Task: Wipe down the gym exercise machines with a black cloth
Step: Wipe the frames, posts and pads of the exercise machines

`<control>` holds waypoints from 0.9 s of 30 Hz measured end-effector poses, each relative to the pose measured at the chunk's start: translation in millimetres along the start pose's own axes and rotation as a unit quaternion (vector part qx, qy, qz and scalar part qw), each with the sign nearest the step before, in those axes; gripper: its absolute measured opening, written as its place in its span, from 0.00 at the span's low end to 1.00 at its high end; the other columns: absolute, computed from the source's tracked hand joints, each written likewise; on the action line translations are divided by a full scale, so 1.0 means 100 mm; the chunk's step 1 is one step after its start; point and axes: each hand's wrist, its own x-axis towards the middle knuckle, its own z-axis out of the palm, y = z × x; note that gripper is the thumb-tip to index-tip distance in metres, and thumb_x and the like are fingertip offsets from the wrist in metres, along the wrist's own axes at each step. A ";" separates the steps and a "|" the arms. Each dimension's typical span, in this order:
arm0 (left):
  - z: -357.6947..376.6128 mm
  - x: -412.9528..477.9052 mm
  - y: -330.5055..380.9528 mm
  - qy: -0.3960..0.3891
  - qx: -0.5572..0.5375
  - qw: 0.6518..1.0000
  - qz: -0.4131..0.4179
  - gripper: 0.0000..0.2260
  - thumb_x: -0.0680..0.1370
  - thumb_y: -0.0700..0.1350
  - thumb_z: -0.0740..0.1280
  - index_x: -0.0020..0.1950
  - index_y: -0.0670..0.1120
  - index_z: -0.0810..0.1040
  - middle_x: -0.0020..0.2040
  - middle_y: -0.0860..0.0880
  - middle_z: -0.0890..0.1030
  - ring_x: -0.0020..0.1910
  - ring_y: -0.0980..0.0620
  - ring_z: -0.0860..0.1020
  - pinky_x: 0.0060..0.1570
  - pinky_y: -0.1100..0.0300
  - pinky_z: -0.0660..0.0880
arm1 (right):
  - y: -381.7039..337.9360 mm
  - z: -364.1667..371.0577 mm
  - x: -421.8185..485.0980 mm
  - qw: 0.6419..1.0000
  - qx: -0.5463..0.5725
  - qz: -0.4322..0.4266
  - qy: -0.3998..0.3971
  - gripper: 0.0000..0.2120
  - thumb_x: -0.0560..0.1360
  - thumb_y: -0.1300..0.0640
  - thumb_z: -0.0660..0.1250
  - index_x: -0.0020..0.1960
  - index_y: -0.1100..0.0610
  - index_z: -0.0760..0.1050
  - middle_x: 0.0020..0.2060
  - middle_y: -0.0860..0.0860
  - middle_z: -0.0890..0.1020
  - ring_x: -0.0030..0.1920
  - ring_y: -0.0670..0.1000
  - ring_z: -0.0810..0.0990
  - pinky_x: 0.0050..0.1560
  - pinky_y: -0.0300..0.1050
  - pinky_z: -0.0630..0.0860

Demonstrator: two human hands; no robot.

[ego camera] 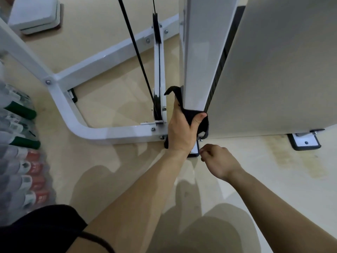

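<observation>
A white upright post (200, 61) of the gym machine rises in the middle of the view. My left hand (182, 130) grips a black cloth (204, 125) wrapped round the foot of that post, thumb on the near face and fingers hidden behind. One end of the cloth sticks up to the left. My right hand (217, 159) hovers just below and to the right, fingers curled, holding nothing that I can see, beside the post's small foot plate (194, 149).
A white base frame (76, 123) curves across the beige floor at left. A black cable (135, 46) runs down to a pulley (157, 105). A wide white panel (282, 70) stands at right, with a bolted foot (304, 142). Packed bottles (20, 143) lie at far left.
</observation>
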 end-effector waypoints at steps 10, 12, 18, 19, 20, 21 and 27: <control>0.30 -0.15 -0.69 -0.055 0.091 0.987 -0.123 0.33 0.75 0.57 0.71 0.76 0.47 0.64 0.64 0.46 0.79 0.62 0.41 0.77 0.54 0.55 0.71 | 0.37 0.25 0.24 0.999 -0.018 0.037 -0.033 0.15 0.80 0.48 0.54 0.53 0.51 0.78 0.49 0.51 0.83 0.51 0.56 0.79 0.55 0.53 0.78; 0.32 -0.16 -0.78 -0.063 0.150 0.980 -0.113 0.32 0.75 0.60 0.70 0.74 0.48 0.65 0.64 0.47 0.78 0.62 0.43 0.77 0.53 0.55 0.70 | 0.40 0.31 0.31 0.998 0.000 0.044 -0.037 0.15 0.80 0.48 0.54 0.52 0.52 0.78 0.48 0.52 0.83 0.50 0.56 0.79 0.54 0.53 0.78; 0.32 -0.14 -1.02 -0.100 0.250 0.961 -0.060 0.40 0.75 0.62 0.68 0.81 0.47 0.56 0.80 0.50 0.60 0.78 0.46 0.57 0.74 0.47 0.62 | 0.42 0.46 0.40 0.996 0.060 0.046 -0.044 0.16 0.81 0.48 0.55 0.48 0.54 0.78 0.42 0.51 0.83 0.45 0.54 0.81 0.53 0.53 0.79; 0.32 -0.15 -1.04 -0.107 0.254 0.959 -0.061 0.41 0.76 0.62 0.68 0.81 0.47 0.54 0.81 0.50 0.57 0.79 0.47 0.54 0.76 0.48 0.58 | 0.42 0.48 0.40 0.996 0.062 0.044 -0.050 0.16 0.82 0.48 0.55 0.48 0.54 0.78 0.42 0.50 0.83 0.45 0.54 0.81 0.53 0.52 0.79; 0.32 -0.16 -1.04 -0.109 0.255 0.959 -0.059 0.42 0.76 0.62 0.68 0.81 0.46 0.52 0.82 0.50 0.55 0.79 0.48 0.53 0.77 0.50 0.55 | 0.42 0.50 0.39 0.996 0.063 0.043 -0.055 0.16 0.82 0.48 0.55 0.48 0.54 0.78 0.42 0.50 0.83 0.45 0.53 0.81 0.53 0.52 0.79; 0.32 -0.16 -1.05 -0.109 0.255 0.959 -0.057 0.42 0.76 0.62 0.68 0.82 0.46 0.52 0.82 0.50 0.55 0.79 0.48 0.52 0.78 0.51 0.54 | 0.42 0.51 0.38 0.995 0.062 0.042 -0.059 0.16 0.82 0.48 0.55 0.49 0.54 0.78 0.43 0.50 0.83 0.45 0.53 0.81 0.53 0.52 0.79; 0.27 -0.09 -0.84 -0.054 0.139 0.988 -0.042 0.36 0.73 0.58 0.73 0.75 0.44 0.65 0.67 0.46 0.75 0.67 0.46 0.72 0.64 0.49 0.72 | 0.33 0.47 0.32 0.993 0.099 0.037 -0.058 0.15 0.83 0.48 0.54 0.50 0.52 0.78 0.44 0.48 0.83 0.47 0.52 0.81 0.53 0.50 0.78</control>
